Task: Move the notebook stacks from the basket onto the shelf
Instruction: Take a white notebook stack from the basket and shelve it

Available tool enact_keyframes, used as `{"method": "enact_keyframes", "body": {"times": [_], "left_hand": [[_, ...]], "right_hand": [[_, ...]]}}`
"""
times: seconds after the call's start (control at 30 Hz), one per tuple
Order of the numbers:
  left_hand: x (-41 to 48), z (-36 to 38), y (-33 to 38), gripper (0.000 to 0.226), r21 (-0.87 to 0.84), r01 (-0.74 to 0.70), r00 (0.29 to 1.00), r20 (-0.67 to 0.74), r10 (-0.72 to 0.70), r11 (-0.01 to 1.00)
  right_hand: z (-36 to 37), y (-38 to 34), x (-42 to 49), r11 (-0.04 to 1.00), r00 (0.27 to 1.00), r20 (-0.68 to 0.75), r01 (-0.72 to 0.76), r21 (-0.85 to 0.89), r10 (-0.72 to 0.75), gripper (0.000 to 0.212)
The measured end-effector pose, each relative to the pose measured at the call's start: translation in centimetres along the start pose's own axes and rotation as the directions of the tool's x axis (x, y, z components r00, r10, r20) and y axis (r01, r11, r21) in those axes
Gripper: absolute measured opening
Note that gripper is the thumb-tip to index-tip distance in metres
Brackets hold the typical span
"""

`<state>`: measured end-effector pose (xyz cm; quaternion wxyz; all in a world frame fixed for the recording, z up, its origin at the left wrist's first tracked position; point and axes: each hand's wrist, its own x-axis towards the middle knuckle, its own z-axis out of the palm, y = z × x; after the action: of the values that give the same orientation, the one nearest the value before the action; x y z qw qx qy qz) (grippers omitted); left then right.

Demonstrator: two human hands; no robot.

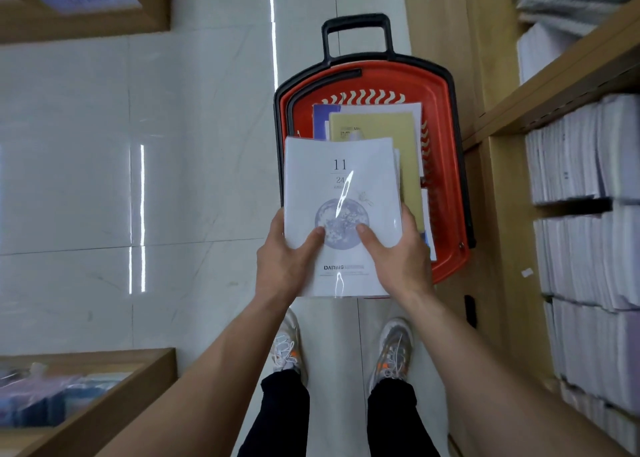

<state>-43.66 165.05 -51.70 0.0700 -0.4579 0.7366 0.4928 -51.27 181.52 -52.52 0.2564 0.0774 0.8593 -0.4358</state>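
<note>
A stack of white, plastic-wrapped notebooks [346,186] with a moon picture and "11 / 24" on the cover is held level above the red basket [446,165]. My left hand [289,259] grips its near left edge with the thumb on the cover. My right hand [398,252] grips the near right edge the same way. Inside the basket lie more notebooks, a yellow one [381,124] on top and a blue one [320,117] partly under it. The wooden shelf [568,72] stands at the right, packed with white notebooks [588,151].
The basket stands on a glossy white tiled floor [138,179] and has a black pull handle [356,33] at its far end. Wooden display bins [114,387] with stationery sit at the near left and far left. My shoes [391,345] are just behind the basket.
</note>
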Motion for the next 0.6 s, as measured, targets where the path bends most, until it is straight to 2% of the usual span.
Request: {"method": "enact_keyframes", "body": {"times": [0.13, 0.33, 0.47, 0.6], "left_hand": [[-2.7, -4.2, 3.6, 0.05, -0.006, -0.053, 0.999, 0.012, 0.053, 0.999], [-8.6, -12.2, 11.2, 0.05, -0.01, -0.179, 0.982, 0.054, 0.179, 0.984], [-13.0, -17.3, 17.2, 0.053, -0.009, -0.288, 0.952, 0.11, 0.287, 0.958], [-16.8, -20.7, 22.2, 0.056, -0.023, -0.38, 0.906, 0.196, 0.377, 0.925]], "right_hand": [[-1.9, -4.7, -3.6, 0.999, 0.999, -0.035, 0.016, 0.037, -0.014, 0.059], [-6.0, -13.6, -11.1, 0.993, 0.986, -0.156, 0.076, 0.093, -0.061, 0.071], [-9.7, -19.4, -16.6, 0.987, 0.969, -0.241, 0.083, 0.134, -0.049, 0.079], [-13.4, -23.5, -21.1, 0.984, 0.945, -0.325, 0.09, 0.152, -0.036, 0.075]]}}
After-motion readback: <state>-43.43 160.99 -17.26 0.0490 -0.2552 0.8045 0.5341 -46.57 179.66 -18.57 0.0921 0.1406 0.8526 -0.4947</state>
